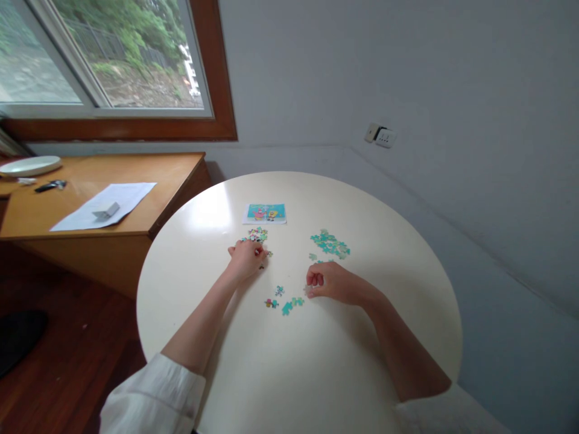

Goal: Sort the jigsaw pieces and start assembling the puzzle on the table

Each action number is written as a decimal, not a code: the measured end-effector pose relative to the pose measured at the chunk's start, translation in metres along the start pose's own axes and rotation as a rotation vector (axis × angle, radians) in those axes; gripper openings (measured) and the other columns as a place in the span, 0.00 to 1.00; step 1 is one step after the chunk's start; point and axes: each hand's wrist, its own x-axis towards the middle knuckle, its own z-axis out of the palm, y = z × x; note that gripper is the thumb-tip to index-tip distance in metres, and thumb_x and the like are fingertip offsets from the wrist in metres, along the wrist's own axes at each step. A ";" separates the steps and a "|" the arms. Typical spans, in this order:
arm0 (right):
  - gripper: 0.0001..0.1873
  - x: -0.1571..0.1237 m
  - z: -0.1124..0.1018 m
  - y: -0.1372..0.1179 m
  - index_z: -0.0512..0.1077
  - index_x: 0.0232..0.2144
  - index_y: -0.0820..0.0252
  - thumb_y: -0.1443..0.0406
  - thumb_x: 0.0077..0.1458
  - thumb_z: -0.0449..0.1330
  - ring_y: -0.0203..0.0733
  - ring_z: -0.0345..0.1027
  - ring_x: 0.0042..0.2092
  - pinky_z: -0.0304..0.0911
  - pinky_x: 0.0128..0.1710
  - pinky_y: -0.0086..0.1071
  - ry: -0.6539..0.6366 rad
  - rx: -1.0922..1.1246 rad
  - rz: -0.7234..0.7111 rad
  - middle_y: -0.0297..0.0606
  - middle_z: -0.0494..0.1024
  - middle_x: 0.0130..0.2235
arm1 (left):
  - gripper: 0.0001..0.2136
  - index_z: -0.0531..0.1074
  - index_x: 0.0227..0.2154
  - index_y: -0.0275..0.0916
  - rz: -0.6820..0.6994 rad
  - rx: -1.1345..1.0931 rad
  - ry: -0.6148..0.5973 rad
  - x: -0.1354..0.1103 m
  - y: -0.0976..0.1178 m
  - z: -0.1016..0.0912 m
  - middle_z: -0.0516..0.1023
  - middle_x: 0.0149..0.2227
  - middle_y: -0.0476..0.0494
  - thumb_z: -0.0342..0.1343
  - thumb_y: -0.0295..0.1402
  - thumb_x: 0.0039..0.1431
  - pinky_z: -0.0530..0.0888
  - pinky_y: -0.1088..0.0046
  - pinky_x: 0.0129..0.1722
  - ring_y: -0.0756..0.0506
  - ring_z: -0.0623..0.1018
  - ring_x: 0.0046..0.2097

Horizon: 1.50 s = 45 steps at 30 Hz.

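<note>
My left hand rests at the near side of a pile of multicoloured puzzle pieces; its fingers are curled, and what lies between them is hidden. My right hand pinches a pale puzzle piece between thumb and fingers, low over the table. Left of that piece lie joined green-teal pieces, a small joined multicoloured pair and a single blue-and-white piece. Beyond my right hand spreads a pile of teal-green pieces. A picture card with two cartoon figures lies farther back.
The round white table carries all the pieces. To the left stands a wooden desk with paper, a small white box, a black object and a white plate. A wall socket is at the back right.
</note>
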 end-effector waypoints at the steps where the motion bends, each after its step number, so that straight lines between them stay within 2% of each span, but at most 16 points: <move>1: 0.04 0.000 0.000 0.000 0.70 0.21 0.60 0.67 0.38 0.62 0.34 0.63 0.26 0.57 0.26 0.26 -0.002 0.001 0.007 0.32 0.71 0.22 | 0.11 0.72 0.19 0.39 0.002 0.002 0.003 0.001 -0.001 0.001 0.74 0.27 0.40 0.51 0.36 0.51 0.57 0.66 0.36 0.37 0.68 0.41; 12: 0.05 0.002 0.004 -0.006 0.67 0.20 0.60 0.68 0.42 0.60 0.33 0.63 0.25 0.57 0.27 0.27 0.010 0.094 0.020 0.30 0.70 0.21 | 0.14 0.67 0.16 0.38 0.002 0.056 0.026 0.003 -0.006 -0.001 0.72 0.27 0.39 0.56 0.42 0.47 0.55 0.65 0.36 0.36 0.66 0.40; 15: 0.05 0.005 0.007 -0.005 0.67 0.20 0.60 0.68 0.43 0.61 0.33 0.64 0.25 0.57 0.28 0.27 0.104 0.087 -0.028 0.30 0.70 0.21 | 0.13 0.65 0.15 0.37 0.019 0.019 0.081 0.001 -0.002 -0.005 0.71 0.26 0.41 0.56 0.39 0.47 0.56 0.66 0.37 0.39 0.66 0.38; 18: 0.05 0.009 0.010 -0.002 0.67 0.21 0.59 0.69 0.45 0.60 0.34 0.65 0.28 0.59 0.31 0.28 0.286 0.068 -0.155 0.32 0.72 0.24 | 0.13 0.63 0.15 0.36 0.050 -0.083 0.138 -0.003 0.007 -0.011 0.68 0.23 0.45 0.51 0.37 0.51 0.57 0.69 0.34 0.45 0.66 0.32; 20: 0.06 0.012 0.013 0.000 0.67 0.21 0.59 0.70 0.47 0.58 0.35 0.66 0.31 0.60 0.33 0.29 0.406 0.078 -0.279 0.34 0.73 0.27 | 0.15 0.64 0.15 0.36 0.068 -0.213 0.076 -0.007 0.014 -0.014 0.64 0.19 0.49 0.47 0.37 0.54 0.57 0.72 0.30 0.49 0.64 0.26; 23: 0.08 0.015 0.017 0.001 0.66 0.20 0.59 0.71 0.48 0.57 0.36 0.68 0.33 0.62 0.35 0.30 0.541 0.090 -0.437 0.36 0.74 0.29 | 0.17 0.69 0.18 0.35 0.147 -0.391 -0.157 -0.015 0.026 -0.016 0.59 0.15 0.52 0.44 0.40 0.54 0.56 0.75 0.24 0.52 0.60 0.21; 25: 0.08 0.017 0.019 0.000 0.65 0.20 0.59 0.72 0.49 0.57 0.36 0.69 0.33 0.63 0.35 0.31 0.599 0.080 -0.489 0.36 0.74 0.29 | 0.17 0.71 0.21 0.34 0.189 -0.472 -0.270 -0.021 0.033 -0.016 0.59 0.15 0.53 0.45 0.42 0.53 0.55 0.76 0.22 0.53 0.58 0.21; 28: 0.08 0.017 0.021 -0.001 0.65 0.21 0.58 0.73 0.49 0.57 0.36 0.69 0.33 0.63 0.34 0.30 0.651 0.064 -0.523 0.37 0.74 0.30 | 0.17 0.66 0.16 0.34 0.204 -0.575 -0.379 -0.028 0.041 -0.016 0.56 0.15 0.54 0.48 0.42 0.51 0.54 0.77 0.22 0.54 0.56 0.21; 33: 0.07 0.018 0.024 -0.002 0.66 0.22 0.58 0.72 0.50 0.57 0.36 0.69 0.33 0.64 0.34 0.30 0.629 0.045 -0.542 0.37 0.74 0.30 | 0.13 0.68 0.20 0.33 0.211 -0.667 -0.468 -0.031 0.045 -0.015 0.58 0.17 0.54 0.51 0.40 0.48 0.55 0.78 0.22 0.55 0.57 0.22; 36: 0.05 0.018 0.026 -0.002 0.68 0.25 0.59 0.72 0.50 0.56 0.37 0.69 0.35 0.64 0.35 0.31 0.604 0.038 -0.527 0.38 0.74 0.32 | 0.12 0.69 0.21 0.33 0.221 -0.640 -0.452 -0.028 0.041 -0.014 0.58 0.17 0.54 0.51 0.39 0.48 0.55 0.78 0.22 0.54 0.57 0.21; 39: 0.04 0.018 0.027 -0.001 0.70 0.29 0.59 0.72 0.50 0.56 0.38 0.68 0.34 0.64 0.33 0.31 0.563 0.022 -0.467 0.39 0.74 0.32 | 0.11 0.67 0.19 0.34 0.225 -0.559 -0.410 -0.021 0.030 -0.019 0.57 0.17 0.54 0.51 0.38 0.48 0.56 0.77 0.23 0.54 0.57 0.22; 42: 0.05 0.018 0.027 0.000 0.71 0.29 0.60 0.72 0.50 0.57 0.37 0.67 0.32 0.63 0.32 0.30 0.489 0.018 -0.413 0.39 0.73 0.31 | 0.08 0.67 0.19 0.34 0.196 -0.416 -0.482 -0.014 0.014 -0.029 0.60 0.17 0.53 0.50 0.34 0.46 0.57 0.77 0.23 0.53 0.59 0.22; 45: 0.05 0.018 0.030 -0.001 0.72 0.30 0.61 0.72 0.50 0.58 0.37 0.67 0.34 0.63 0.36 0.31 0.402 0.016 -0.402 0.39 0.73 0.32 | 0.07 0.67 0.18 0.34 0.185 -0.277 -0.536 -0.010 0.002 -0.038 0.62 0.17 0.52 0.50 0.32 0.44 0.57 0.77 0.24 0.53 0.60 0.23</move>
